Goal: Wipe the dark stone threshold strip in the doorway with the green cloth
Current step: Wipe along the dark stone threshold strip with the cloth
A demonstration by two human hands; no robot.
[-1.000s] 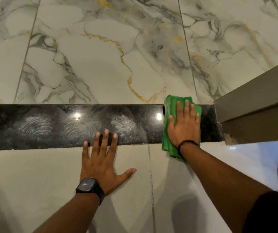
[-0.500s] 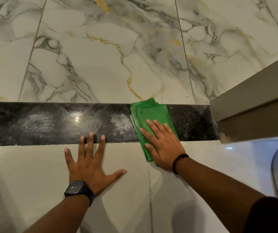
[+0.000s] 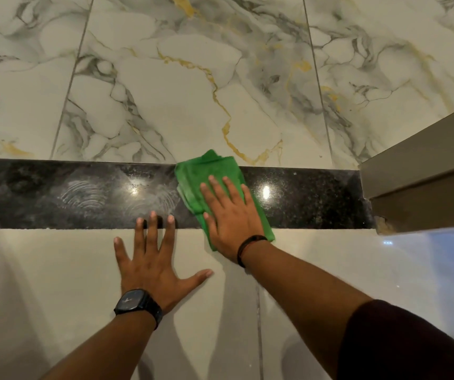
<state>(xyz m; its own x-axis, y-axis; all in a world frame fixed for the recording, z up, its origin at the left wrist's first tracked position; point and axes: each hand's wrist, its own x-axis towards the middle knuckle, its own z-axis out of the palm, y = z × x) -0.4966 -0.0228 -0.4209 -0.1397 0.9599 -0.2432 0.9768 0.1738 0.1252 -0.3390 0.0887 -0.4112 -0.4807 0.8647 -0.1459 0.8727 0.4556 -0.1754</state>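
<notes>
Dark threshold strip (image 3: 302, 196), smeared beside green cloth (image 3: 209, 171)

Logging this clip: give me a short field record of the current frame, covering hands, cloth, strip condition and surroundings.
right hand: flat on green cloth, pressing it onto the strip
left hand: spread on the pale floor tile, fingertips at the strip's near edge
threshold strip: dark speckled stone; curved smear marks left of the cloth, cleaner and glossy to its right
beyond strip: marble-pattern tile
right edge: door frame
left wrist: watch
</notes>
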